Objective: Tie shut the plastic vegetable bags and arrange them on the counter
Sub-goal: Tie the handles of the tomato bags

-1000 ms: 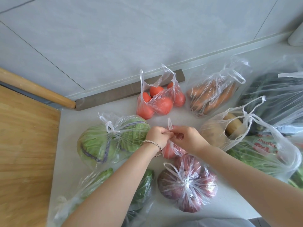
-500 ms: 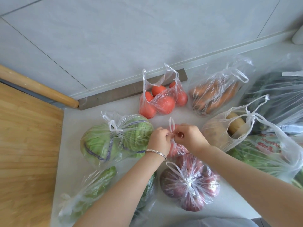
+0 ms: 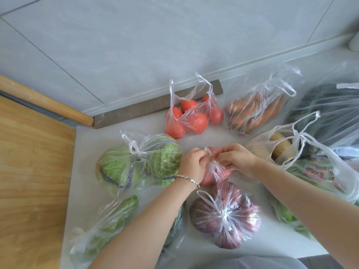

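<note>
At frame centre, left hand (image 3: pixel 192 164) and right hand (image 3: pixel 238 158) each pinch a handle of the small red bag (image 3: pixel 215 172); hard pulling could tear its thin film; a slack knot may slip.

Forearms converge from below; left grip (image 3: pixel 193 162) and right grip (image 3: pixel 238 158) meet, fingers curled, pinching.

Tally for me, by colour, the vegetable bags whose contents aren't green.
Red: 2, the tomato bag and the small red bag being tied.
Orange: 1, the carrot bag.
Purple: 1, the purple vegetable bag.
Tan: 1, the potato bag.
Total: 5.
</note>
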Tool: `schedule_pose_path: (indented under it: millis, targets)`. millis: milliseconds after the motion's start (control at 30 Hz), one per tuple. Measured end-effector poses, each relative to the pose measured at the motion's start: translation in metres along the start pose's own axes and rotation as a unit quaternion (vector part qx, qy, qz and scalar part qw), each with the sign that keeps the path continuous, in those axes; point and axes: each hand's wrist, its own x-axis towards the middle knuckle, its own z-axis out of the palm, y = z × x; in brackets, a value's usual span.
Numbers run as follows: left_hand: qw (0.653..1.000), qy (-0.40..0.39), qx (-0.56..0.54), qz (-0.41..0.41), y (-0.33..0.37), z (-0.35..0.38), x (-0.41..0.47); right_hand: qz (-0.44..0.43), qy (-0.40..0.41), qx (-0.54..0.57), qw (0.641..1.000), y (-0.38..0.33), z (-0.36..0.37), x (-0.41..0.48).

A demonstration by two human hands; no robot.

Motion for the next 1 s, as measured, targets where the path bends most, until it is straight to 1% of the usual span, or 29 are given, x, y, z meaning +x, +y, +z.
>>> schedule_pose_path:
  millis: [33,67,133,200,267,300,367,400,467,500,567,633,733,833,900,967,1000]
  targets:
    - [1.0,-0.004,-0.01,-0.015,-0.001,0.002,0.0,0.001,-0.016,0.012,1.0,0.003,-0.003,0.0]
    - [0.999,-0.01,-0.023,-0.035,-0.001,0.003,0.001,-0.01,-0.019,-0.005,1.0,0.007,-0.003,-0.001]
    - [0.993,-0.033,-0.066,-0.094,-0.001,0.004,0.002,-0.07,0.03,-0.1,0.992,0.013,0.0,-0.003]
    - [0.98,-0.044,-0.123,-0.153,0.0,0.004,0.003,-0.16,0.085,-0.21,0.961,0.013,0.006,-0.005]
    - [0.968,-0.048,-0.16,-0.187,0.001,0.001,0.004,-0.242,0.115,-0.327,0.906,0.016,0.008,-0.002]
    - [0.965,-0.05,-0.17,-0.193,0.001,0.0,0.004,-0.267,0.126,-0.378,0.877,0.017,0.008,-0.001]
    - [0.966,-0.047,-0.164,-0.193,0.001,-0.002,0.004,-0.308,0.156,-0.458,0.819,0.018,0.008,0.0]
    - [0.969,-0.044,-0.153,-0.188,0.001,-0.003,0.004,-0.334,0.17,-0.497,0.783,0.019,0.009,0.0]
    - [0.98,-0.044,-0.106,-0.162,0.002,-0.004,0.004,-0.379,0.171,-0.567,0.712,0.024,0.009,0.0]
    - [0.987,-0.045,-0.058,-0.14,0.003,-0.004,0.004,-0.387,0.157,-0.591,0.69,0.027,0.008,0.0]
    - [0.994,-0.032,0.042,-0.095,0.005,-0.004,0.007,-0.398,0.142,-0.611,0.67,0.032,0.005,-0.002]
    - [0.993,-0.022,0.089,-0.078,0.004,-0.003,0.01,-0.402,0.14,-0.609,0.669,0.036,0.002,-0.005]
    - [0.985,-0.034,0.151,-0.08,0.003,0.0,0.015,-0.405,0.14,-0.608,0.668,0.042,0.002,-0.008]
    - [0.974,-0.056,0.207,-0.071,0.003,0.002,0.018,-0.37,0.115,-0.61,0.691,0.047,0.002,-0.011]
    - [0.972,-0.071,0.217,-0.06,0.005,-0.001,0.018,-0.318,0.088,-0.606,0.723,0.043,0.005,-0.012]
    - [0.977,-0.072,0.196,-0.051,0.007,-0.013,0.019,-0.223,0.068,-0.595,0.769,0.028,0.004,-0.012]
    - [0.983,-0.051,0.171,-0.039,0.01,-0.021,0.022,-0.173,0.06,-0.577,0.796,0.017,0.001,-0.012]
